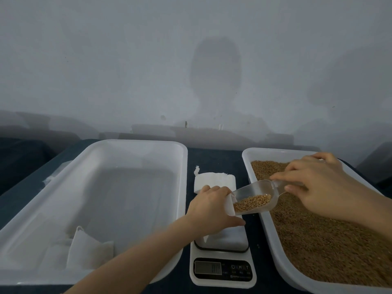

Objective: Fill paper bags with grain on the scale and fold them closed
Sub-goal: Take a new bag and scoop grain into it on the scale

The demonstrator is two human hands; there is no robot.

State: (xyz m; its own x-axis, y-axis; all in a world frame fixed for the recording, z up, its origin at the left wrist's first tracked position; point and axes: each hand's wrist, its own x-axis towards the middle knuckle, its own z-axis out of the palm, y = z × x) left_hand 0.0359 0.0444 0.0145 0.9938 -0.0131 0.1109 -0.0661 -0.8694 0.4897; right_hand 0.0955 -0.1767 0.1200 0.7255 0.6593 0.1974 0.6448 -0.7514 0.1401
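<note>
The person's left hand [209, 205] is curled round the top of a white bag [230, 206], which stands on the scale [222, 270] near the middle of the table [212, 158]. The fingers pinch its mouth open towards the right. The right hand [318, 183] grips the handle of a clear scoop [256, 198] between thumb and fingers. The scoop is tilted down to the left, its lip at the bag's mouth, with a small heap of grain lying in its lower end.

To the right of the scale sits the right tray [247, 166], white and filled with brown grain [318, 240]; the right hand hovers over its far end. To the left is the left tray [135, 143], also white, holding a few folded bags [89, 251] in its near corner. Just beyond the scale, between the trays, lies a flat stack of bags [214, 180]. The scale's display is too blurred to read.
</note>
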